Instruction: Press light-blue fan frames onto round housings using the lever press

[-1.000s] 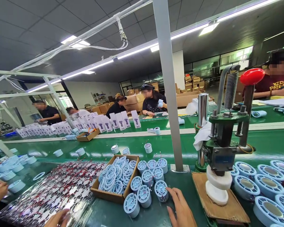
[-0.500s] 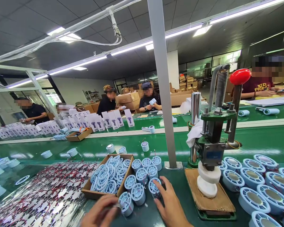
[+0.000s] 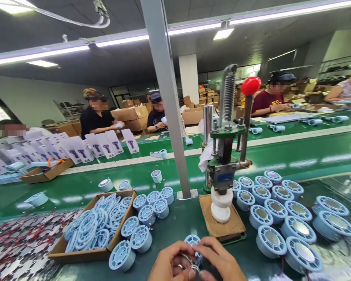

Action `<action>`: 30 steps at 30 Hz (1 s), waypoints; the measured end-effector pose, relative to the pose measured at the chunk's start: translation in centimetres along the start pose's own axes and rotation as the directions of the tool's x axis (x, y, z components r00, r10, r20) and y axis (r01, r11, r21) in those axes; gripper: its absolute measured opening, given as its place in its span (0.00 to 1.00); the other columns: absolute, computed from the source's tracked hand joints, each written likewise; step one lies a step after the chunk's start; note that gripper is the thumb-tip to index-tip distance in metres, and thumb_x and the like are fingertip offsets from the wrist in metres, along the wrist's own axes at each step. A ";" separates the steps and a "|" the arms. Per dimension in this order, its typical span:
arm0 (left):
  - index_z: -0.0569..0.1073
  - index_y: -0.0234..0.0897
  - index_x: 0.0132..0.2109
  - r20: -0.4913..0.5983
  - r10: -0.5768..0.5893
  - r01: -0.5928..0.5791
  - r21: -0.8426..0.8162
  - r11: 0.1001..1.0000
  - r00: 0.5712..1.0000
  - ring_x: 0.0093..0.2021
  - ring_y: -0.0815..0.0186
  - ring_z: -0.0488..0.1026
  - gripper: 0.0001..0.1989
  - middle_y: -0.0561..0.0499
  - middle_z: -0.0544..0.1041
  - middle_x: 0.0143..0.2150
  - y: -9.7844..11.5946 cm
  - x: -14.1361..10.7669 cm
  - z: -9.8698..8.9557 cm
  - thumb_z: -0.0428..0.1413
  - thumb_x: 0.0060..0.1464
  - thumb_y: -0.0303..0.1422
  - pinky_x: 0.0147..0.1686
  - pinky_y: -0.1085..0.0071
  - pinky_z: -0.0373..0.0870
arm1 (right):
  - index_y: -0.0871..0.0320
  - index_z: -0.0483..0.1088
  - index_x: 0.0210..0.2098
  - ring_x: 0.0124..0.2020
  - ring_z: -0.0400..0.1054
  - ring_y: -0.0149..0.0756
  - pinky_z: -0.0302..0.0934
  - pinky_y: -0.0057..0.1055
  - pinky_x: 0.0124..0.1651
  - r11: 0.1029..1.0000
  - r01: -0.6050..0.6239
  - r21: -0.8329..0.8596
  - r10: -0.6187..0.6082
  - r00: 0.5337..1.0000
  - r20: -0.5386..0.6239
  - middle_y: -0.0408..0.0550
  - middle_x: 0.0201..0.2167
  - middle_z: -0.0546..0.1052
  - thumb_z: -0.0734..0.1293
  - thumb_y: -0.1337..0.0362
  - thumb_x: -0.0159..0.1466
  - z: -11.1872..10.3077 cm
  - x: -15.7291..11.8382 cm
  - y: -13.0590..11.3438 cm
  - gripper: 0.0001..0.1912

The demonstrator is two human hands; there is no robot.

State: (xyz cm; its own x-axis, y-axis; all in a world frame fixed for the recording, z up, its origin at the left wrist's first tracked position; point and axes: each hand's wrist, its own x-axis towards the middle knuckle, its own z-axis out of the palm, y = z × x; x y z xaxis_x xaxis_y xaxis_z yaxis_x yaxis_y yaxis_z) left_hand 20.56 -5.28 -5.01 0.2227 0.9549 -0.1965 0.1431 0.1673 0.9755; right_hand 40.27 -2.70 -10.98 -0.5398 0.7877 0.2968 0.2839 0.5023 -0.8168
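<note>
Item under inspection: a light-blue round housing [image 3: 192,239], lower centre of the frame, on the dark green surface [image 3: 163,244], just ahead of the two hands.

Left hand [image 3: 165,263]: fingers bent inward, pinching a small shiny part [image 3: 194,268] with thin leads, beside the housing. Right hand [image 3: 224,260]: fingers bent over the near right side of the housing; whether they grip it or merely rest there cannot be told.

Handling, as judged: the housing looks like light, stiff moulded plastic with a smooth, mildly slippery wall. Sound hold is thumb and fingertips on opposite sides of the outer wall, clear of the open spokes, which may be brittle. The leads look soft and easily bent or pulled loose; the shiny part is better taken by its edges than by its leads.

Adjacent stock: similar open housings [image 3: 128,260] stand left of the hands, beside a carton [image 3: 78,255] of thin blue rings [image 3: 86,228], judged flexible and prone to tangle. A hand press [image 3: 224,175] stands beyond the right hand; disc-faced housings [image 3: 298,226] occupy the right of the frame and look somewhat heavier.
</note>
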 end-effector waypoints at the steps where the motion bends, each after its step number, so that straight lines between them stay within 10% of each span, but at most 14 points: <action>1: 0.71 0.37 0.40 0.009 -0.014 0.014 0.000 1.000 1.000 0.31 0.69 0.71 0.20 0.51 0.75 0.33 0.3 0.5 0.8 0.66 0.41 0.41 0.30 0.75 0.66 | 0.52 0.67 0.59 0.40 0.70 0.35 0.66 0.26 0.42 0.995 -0.028 0.091 0.024 0.999 0.038 0.51 0.47 0.74 0.67 0.65 0.58 -0.9 0.1 -0.8 0.28; 6: 0.71 0.40 0.45 -0.132 0.109 -0.079 0.212 0.974 0.985 0.31 0.64 0.73 0.20 0.48 0.76 0.35 1.3 1.6 1.9 0.57 0.52 0.49 0.30 0.71 0.71 | 0.58 0.73 0.48 0.29 0.66 0.29 0.60 0.21 0.32 0.917 -0.272 0.291 0.276 0.961 0.030 0.44 0.32 0.73 0.65 0.71 0.50 -4.0 -0.3 -1.9 0.24; 10: 0.71 0.42 0.57 -0.245 0.297 -0.097 0.599 0.795 0.923 0.58 0.51 0.69 0.25 0.42 0.70 0.60 0.0 2.3 0.9 0.55 0.53 0.44 0.53 0.58 0.71 | 0.58 0.74 0.42 0.31 0.68 0.31 0.59 0.23 0.34 0.899 -0.428 0.089 0.435 0.895 -0.097 0.44 0.29 0.74 0.64 0.70 0.58 -5.3 -2.0 -0.4 0.13; 14: 0.68 0.42 0.61 -0.252 0.303 -0.083 0.628 0.774 0.919 0.62 0.53 0.66 0.28 0.45 0.70 0.62 -2.4 2.9 1.9 0.53 0.54 0.41 0.60 0.55 0.64 | 0.56 0.75 0.39 0.40 0.69 0.37 0.60 0.29 0.45 0.854 -0.506 -0.124 0.489 0.860 -0.145 0.46 0.36 0.75 0.67 0.70 0.60 -6.2 -2.5 -0.3 0.09; 21: 0.62 0.40 0.64 -0.366 0.257 0.009 0.588 0.809 0.895 0.58 0.54 0.71 0.33 0.46 0.73 0.60 -3.5 2.9 3.6 0.53 0.52 0.42 0.57 0.60 0.67 | 0.52 0.75 0.47 0.50 0.65 0.35 0.59 0.28 0.52 0.906 -0.242 -0.346 0.278 0.959 0.058 0.47 0.49 0.72 0.56 0.74 0.67 -8.4 -2.8 -0.8 0.20; 30: 0.62 0.41 0.64 -0.352 0.248 -0.010 0.559 0.829 0.903 0.58 0.54 0.70 0.33 0.45 0.72 0.60 -3.9 2.7 3.8 0.54 0.51 0.41 0.58 0.57 0.65 | 0.57 0.74 0.38 0.39 0.63 0.38 0.59 0.32 0.42 0.736 0.148 -0.660 0.036 0.966 0.256 0.46 0.40 0.75 0.67 0.69 0.64 -7.8 -2.5 0.6 0.04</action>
State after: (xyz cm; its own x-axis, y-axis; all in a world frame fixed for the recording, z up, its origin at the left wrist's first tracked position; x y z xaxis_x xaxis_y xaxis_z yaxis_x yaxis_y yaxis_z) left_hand 24.29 -4.29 -9.75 -0.1028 0.9897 0.0997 0.6551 -0.0080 0.7555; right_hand 47.93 -1.55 -8.36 -0.7144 0.6874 0.1307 0.6524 0.7219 -0.2309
